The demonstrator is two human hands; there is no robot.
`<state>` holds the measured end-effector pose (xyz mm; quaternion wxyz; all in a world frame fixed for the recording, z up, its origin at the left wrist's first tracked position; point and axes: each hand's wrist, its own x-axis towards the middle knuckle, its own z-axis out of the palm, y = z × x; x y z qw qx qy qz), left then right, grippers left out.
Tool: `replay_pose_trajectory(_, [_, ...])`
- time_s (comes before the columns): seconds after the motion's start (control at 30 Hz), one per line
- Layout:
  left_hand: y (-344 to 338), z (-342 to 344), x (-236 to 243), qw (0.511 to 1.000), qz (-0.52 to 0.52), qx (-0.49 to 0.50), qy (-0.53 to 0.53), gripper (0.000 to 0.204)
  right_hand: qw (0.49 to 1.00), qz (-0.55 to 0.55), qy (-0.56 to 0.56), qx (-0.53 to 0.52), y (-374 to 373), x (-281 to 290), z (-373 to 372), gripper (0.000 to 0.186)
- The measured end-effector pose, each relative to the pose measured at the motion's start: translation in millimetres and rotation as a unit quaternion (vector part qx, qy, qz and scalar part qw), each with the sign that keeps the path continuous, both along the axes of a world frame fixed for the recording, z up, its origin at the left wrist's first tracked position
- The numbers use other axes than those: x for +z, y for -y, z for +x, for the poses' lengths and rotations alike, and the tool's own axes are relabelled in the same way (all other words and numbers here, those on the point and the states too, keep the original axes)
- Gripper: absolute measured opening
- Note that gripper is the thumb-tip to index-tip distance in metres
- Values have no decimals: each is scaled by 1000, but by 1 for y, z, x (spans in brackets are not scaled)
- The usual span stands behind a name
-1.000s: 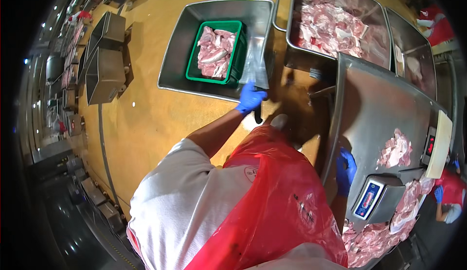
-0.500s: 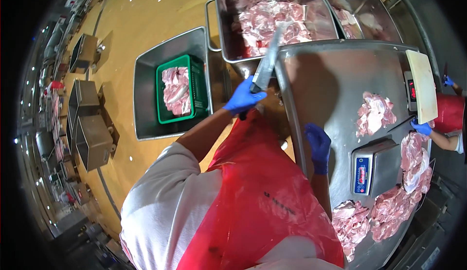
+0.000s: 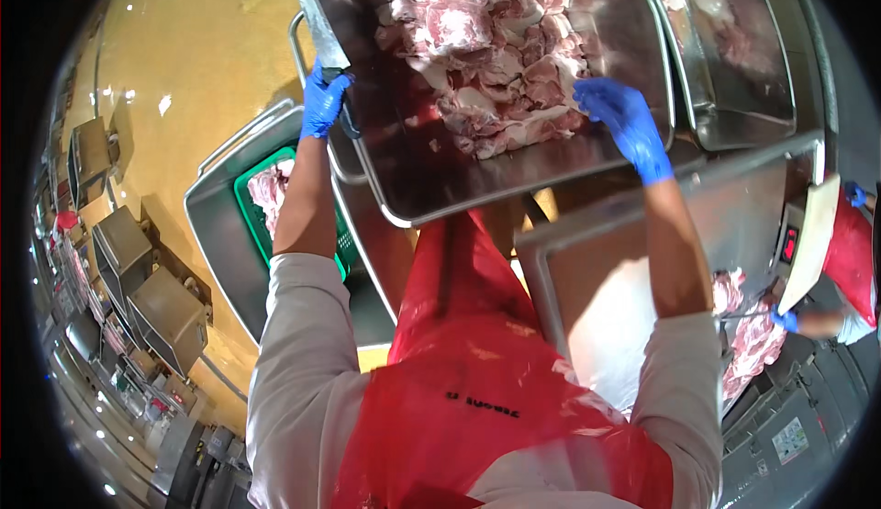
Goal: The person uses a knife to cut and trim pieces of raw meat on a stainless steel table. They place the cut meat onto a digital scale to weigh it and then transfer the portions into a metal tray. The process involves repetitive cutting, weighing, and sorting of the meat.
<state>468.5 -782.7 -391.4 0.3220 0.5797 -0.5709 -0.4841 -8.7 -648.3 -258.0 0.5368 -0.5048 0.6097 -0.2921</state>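
A large steel tub (image 3: 404,183) stands before me, with a heap of raw meat pieces (image 3: 500,73) spread over its bottom. At the tub's left rim my blue-gloved left hand (image 3: 325,103) is closed round the handle of a knife (image 3: 317,18), its broad blade pointing up and away. My right hand (image 3: 624,119), gloved in blue too, reaches over the tub's right part beside the meat. Its fingers are bent, with gaps between them, and I see nothing in them.
Left of me, a steel bin (image 3: 220,266) holds a green basket (image 3: 246,199) with meat. Another steel tub (image 3: 748,133) adjoins on the right. A steel table (image 3: 587,252) lies at my right. Beyond it a co-worker's gloved hand (image 3: 783,318) is near more meat (image 3: 754,348) and a white board (image 3: 812,247).
I have turned toward the tub of meat and come closer to it. My left hand carried the knife to the tub's left rim. My right hand moved from the table to over the tub.
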Motion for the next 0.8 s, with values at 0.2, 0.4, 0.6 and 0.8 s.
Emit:
replay_pose_trajectory(0.2, [64,2,-33,999,-25,-15,-30,35,939,72,-281,183,149,-272,-72,30])
replay_pose_trajectory(0.4, [75,-21,-6,992,9,46,119,19,970,-3,-182,-158,244,-475,-70,37])
replay_pose_trajectory(0.6, [73,-10,-13,979,-31,23,201,20,955,198,-157,-152,320,-560,-82,57])
replay_pose_trajectory(0.8, [60,-17,-9,973,-16,59,223,17,933,272,73,-226,310,-504,-34,44])
